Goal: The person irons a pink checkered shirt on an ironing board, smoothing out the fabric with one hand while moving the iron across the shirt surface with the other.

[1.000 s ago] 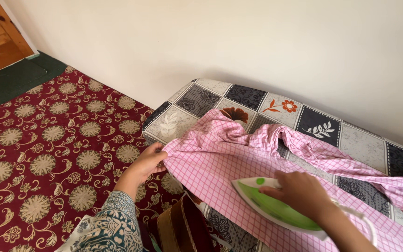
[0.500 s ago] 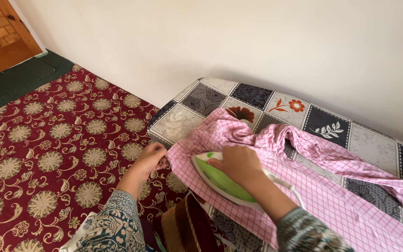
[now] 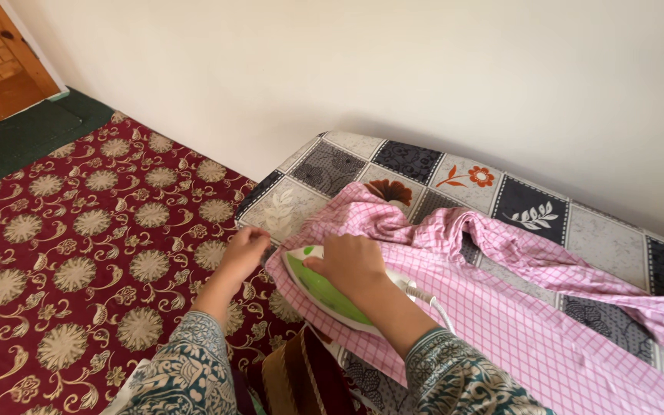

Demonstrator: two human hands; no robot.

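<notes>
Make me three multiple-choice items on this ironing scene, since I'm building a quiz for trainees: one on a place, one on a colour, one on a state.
1. Where does the iron rest?
A. on the pink checked cloth
B. on the red carpet
C. on the bare patchwork cover

2. What colour is the iron's body?
A. blue
B. green
C. black

3. What is the left hand doing?
A. lying flat on the carpet
B. pinching the cloth's edge
C. holding the cord

Answers: 1 A, the iron sits on the cloth under the right hand. 2 B, green with white trim. 3 B, its fingers close at the cloth's near corner.
</notes>
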